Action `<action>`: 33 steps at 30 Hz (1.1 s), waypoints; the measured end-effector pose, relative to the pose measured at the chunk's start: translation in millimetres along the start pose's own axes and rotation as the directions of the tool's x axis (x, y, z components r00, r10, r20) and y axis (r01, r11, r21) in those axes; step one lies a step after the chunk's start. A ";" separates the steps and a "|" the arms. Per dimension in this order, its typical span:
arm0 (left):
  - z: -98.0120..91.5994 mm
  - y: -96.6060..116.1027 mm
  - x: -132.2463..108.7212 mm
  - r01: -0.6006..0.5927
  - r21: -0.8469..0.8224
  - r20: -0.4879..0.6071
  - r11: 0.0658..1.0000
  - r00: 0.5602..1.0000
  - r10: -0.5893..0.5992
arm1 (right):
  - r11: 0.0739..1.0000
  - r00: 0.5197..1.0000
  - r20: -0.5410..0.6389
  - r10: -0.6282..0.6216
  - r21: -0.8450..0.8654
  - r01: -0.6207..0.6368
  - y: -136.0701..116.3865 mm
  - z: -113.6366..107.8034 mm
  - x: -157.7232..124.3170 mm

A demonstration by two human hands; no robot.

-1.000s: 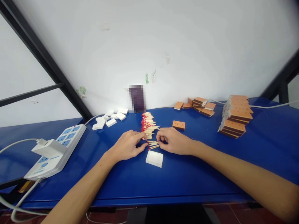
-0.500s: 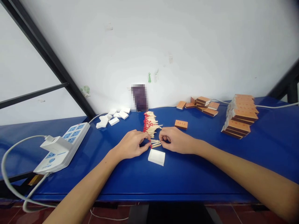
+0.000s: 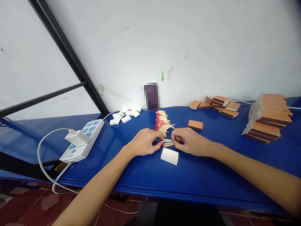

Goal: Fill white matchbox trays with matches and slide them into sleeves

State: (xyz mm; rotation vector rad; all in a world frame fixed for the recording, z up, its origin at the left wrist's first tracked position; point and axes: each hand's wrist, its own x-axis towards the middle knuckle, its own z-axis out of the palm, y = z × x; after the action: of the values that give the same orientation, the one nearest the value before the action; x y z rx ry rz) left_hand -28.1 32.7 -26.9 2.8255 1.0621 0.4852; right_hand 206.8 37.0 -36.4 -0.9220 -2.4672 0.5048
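A row of red-tipped matches (image 3: 161, 123) lies on the blue table (image 3: 211, 175). A small bundle of matches (image 3: 167, 143) lies at its near end. My left hand (image 3: 144, 142) pinches the bundle's red tips. My right hand (image 3: 188, 140) closes its fingers on the bundle's wooden ends. A white inner matchbox tray (image 3: 169, 156) rests just in front of both hands.
Several white trays (image 3: 125, 115) lie at the back left. A white power strip (image 3: 82, 140) with a plugged adapter and cables sits at the left. One orange matchbox (image 3: 195, 125) lies behind my right hand, loose ones (image 3: 219, 103) farther back, a tall stack (image 3: 268, 118) at the right.
The view has swung left, so everything sits further right in the picture. Both hands keep hold of the same match bundle beside the tray.
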 end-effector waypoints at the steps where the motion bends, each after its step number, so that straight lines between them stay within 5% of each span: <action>1: -0.1 0.0 0.1 0.002 0.000 -0.003 1.000 1.000 -0.002 | 1.000 1.000 0.001 -0.005 0.007 0.005 -0.5 0.1 -0.3; 33: -1.5 0.3 -1.5 -0.007 -0.011 0.059 1.000 0.998 0.008 | 0.998 0.998 0.007 -0.063 0.003 0.063 2.0 3.1 -0.5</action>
State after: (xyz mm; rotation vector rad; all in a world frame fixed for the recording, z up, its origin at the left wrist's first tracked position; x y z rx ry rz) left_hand -29.5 31.4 -25.7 2.8171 1.0352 0.4042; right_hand 206.5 37.4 -40.1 -0.8397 -2.4926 0.4914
